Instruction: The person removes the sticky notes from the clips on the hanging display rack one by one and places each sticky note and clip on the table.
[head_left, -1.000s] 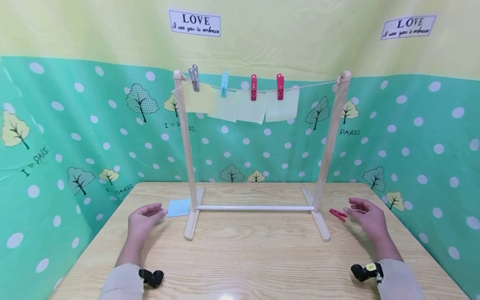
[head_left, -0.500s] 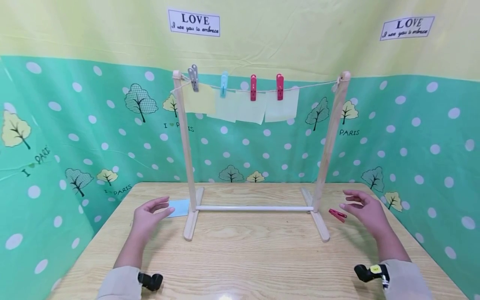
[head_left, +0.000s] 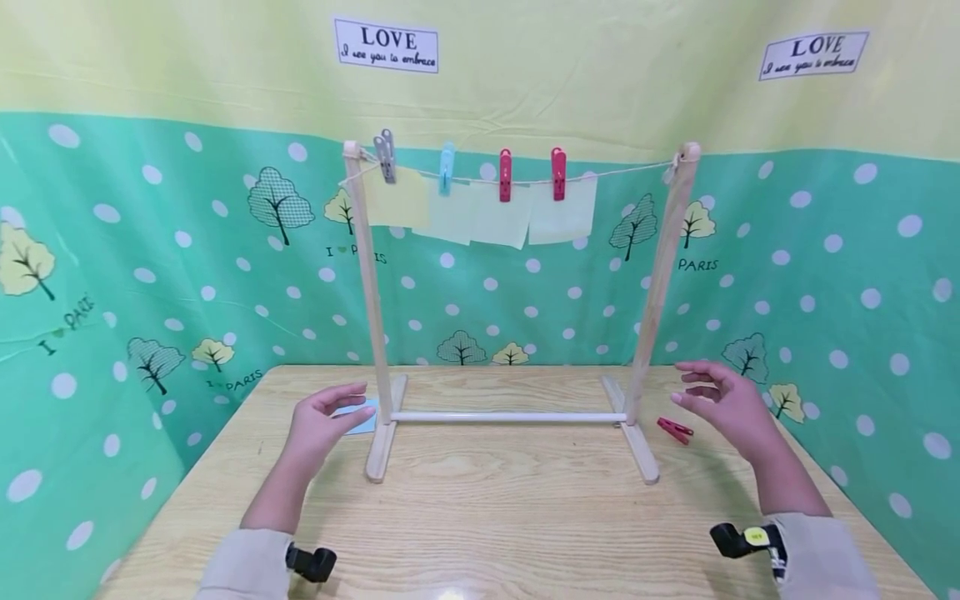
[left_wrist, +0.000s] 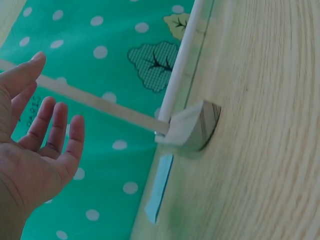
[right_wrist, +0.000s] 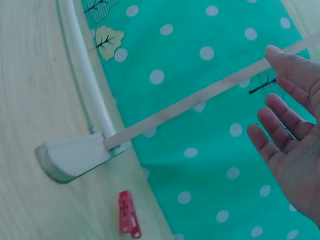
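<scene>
My left hand (head_left: pixel 321 427), fingers loosely bent and nothing in them, is raised above the table by the stand's left post. Behind its fingertips lies a light blue paper square (head_left: pixel 362 419), partly covered in the head view. On the other side my right hand (head_left: pixel 731 410) hovers beside the right post, also holding nothing. A red clothespin (head_left: pixel 676 431) lies on the table below and left of it. Along the string (head_left: pixel 630 171) hang a pale yellow note (head_left: pixel 401 200) and several whitish notes (head_left: pixel 498 215), under a grey clothespin (head_left: pixel 386 157), a light blue clothespin (head_left: pixel 446 169) and two red clothespins (head_left: pixel 506 175).
The wooden stand has a left post (head_left: pixel 369 283), a right post (head_left: pixel 662 283), a white crossbar (head_left: pixel 510 417) and feet reaching forward on the wood-grain table (head_left: pixel 480 517). A green dotted curtain (head_left: pixel 480 308) closes off the back and both sides.
My left hand has moved right and slightly up, now overlapping the blue paper. My right hand has lifted up and away from the red clothespin, which stays on the table.
</scene>
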